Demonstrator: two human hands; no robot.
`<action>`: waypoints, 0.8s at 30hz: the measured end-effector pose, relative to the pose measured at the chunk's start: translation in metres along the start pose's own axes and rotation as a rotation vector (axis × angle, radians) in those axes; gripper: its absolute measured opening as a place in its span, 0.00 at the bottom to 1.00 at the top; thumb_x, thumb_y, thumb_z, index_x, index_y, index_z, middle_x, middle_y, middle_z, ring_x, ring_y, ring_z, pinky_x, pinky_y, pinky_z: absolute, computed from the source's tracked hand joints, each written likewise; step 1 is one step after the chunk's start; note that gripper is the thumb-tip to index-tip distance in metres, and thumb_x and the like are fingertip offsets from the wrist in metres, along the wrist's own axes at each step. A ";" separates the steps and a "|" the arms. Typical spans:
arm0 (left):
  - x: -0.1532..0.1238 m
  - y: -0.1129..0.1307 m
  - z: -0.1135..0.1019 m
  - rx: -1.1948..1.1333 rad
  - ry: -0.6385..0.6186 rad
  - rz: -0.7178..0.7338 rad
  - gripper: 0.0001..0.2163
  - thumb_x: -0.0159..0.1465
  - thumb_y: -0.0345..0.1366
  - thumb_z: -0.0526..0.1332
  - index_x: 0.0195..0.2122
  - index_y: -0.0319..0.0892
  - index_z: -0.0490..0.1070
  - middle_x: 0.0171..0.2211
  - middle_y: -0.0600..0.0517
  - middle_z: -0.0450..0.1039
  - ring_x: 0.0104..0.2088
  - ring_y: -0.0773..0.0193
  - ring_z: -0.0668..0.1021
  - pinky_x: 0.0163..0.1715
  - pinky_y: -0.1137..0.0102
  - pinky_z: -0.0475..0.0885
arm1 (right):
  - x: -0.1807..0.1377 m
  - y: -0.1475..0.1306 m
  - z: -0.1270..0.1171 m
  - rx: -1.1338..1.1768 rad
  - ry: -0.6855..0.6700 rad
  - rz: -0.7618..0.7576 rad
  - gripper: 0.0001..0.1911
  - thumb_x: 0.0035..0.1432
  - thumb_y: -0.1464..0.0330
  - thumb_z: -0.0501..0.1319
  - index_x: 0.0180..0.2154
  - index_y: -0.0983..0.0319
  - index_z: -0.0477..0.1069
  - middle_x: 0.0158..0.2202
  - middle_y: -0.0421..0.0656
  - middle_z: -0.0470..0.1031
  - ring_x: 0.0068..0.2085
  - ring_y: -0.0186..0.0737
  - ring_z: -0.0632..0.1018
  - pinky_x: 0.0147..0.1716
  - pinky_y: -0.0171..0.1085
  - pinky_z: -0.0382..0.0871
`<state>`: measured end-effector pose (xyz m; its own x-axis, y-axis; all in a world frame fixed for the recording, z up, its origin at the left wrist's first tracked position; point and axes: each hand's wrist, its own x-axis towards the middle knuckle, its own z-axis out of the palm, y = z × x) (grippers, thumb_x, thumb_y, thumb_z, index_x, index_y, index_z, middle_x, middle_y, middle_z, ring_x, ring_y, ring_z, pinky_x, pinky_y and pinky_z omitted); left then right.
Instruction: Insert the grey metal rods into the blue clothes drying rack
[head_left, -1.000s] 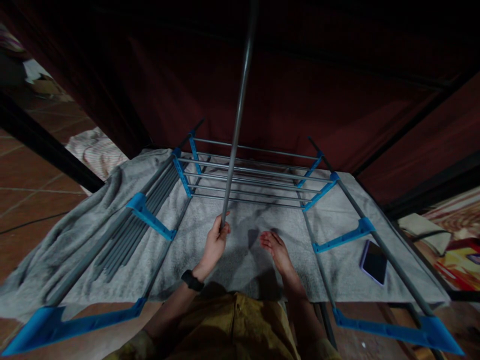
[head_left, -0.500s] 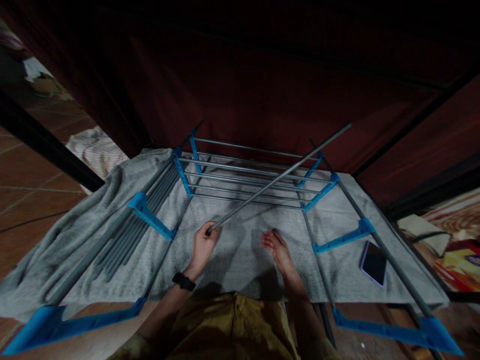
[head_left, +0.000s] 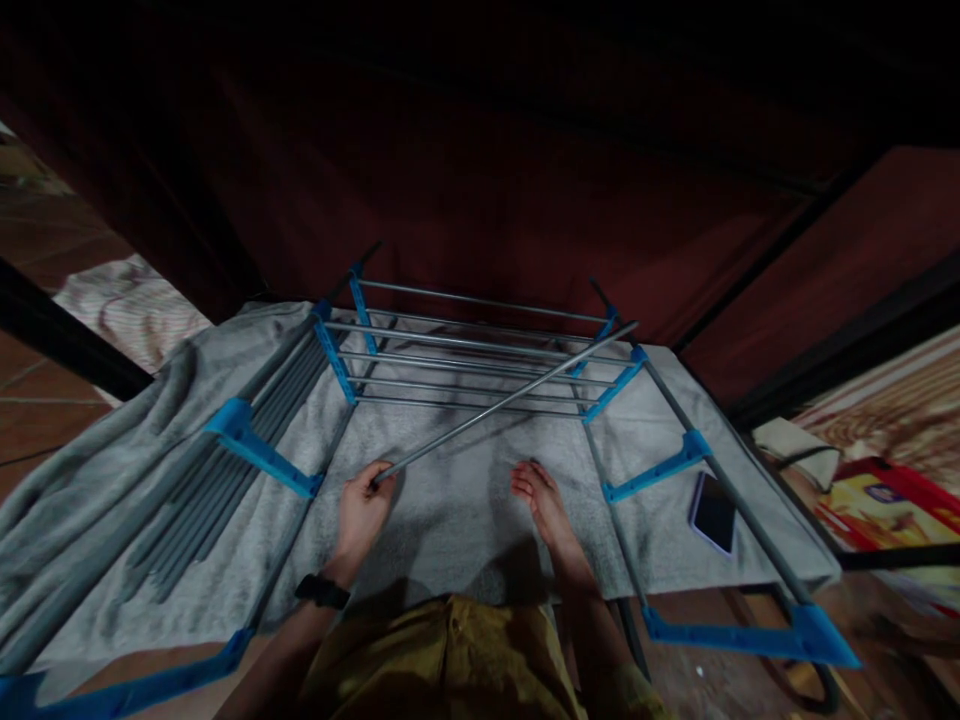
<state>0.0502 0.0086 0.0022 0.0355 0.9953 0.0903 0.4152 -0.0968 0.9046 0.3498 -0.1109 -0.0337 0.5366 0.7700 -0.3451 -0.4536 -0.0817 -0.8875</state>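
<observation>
While the left hand (head_left: 364,513) grips the near end of the grey rod (head_left: 504,401), its long axis runs toward two o'clock, across the crossbars (head_left: 450,341). Half-open and empty, the right hand (head_left: 541,500) hangs apart at the left's three o'clock.

The fingers of the left hand (head_left: 365,512) cover part of the loose rod (head_left: 487,412) near its lower end, and whether the rod's far end touches the rack (head_left: 335,362) or only passes in front cannot be told. A blue bracket (head_left: 271,460) hides part of the bundled rods (head_left: 195,520), while the lower left bracket (head_left: 150,688) and the yellow clothing (head_left: 442,660) run off the picture's edge. Print on the red and yellow packet (head_left: 885,510) is too blurred to read.
</observation>
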 end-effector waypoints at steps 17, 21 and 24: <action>0.006 -0.027 -0.010 0.151 0.000 0.103 0.10 0.54 0.45 0.64 0.33 0.49 0.79 0.27 0.50 0.83 0.31 0.51 0.83 0.33 0.62 0.78 | 0.010 -0.020 -0.005 0.078 0.048 -0.118 0.22 0.53 0.51 0.78 0.44 0.53 0.79 0.44 0.47 0.86 0.44 0.52 0.85 0.52 0.53 0.82; 0.003 -0.028 -0.014 0.182 -0.005 0.102 0.08 0.55 0.43 0.64 0.34 0.51 0.79 0.31 0.52 0.86 0.34 0.48 0.85 0.37 0.59 0.80 | 0.011 -0.033 -0.008 0.101 0.073 -0.147 0.23 0.52 0.53 0.77 0.47 0.53 0.79 0.49 0.48 0.87 0.46 0.51 0.86 0.51 0.52 0.83; 0.002 -0.031 -0.018 0.206 -0.005 0.118 0.08 0.54 0.44 0.63 0.33 0.52 0.79 0.29 0.52 0.85 0.33 0.48 0.85 0.36 0.59 0.80 | 0.009 -0.041 -0.010 0.125 0.087 -0.168 0.24 0.51 0.53 0.76 0.48 0.52 0.79 0.51 0.48 0.87 0.49 0.53 0.85 0.52 0.52 0.82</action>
<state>0.0208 0.0139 -0.0185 0.0993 0.9772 0.1877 0.5842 -0.2099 0.7840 0.3804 -0.1068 -0.0036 0.6690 0.7083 -0.2252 -0.4340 0.1263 -0.8920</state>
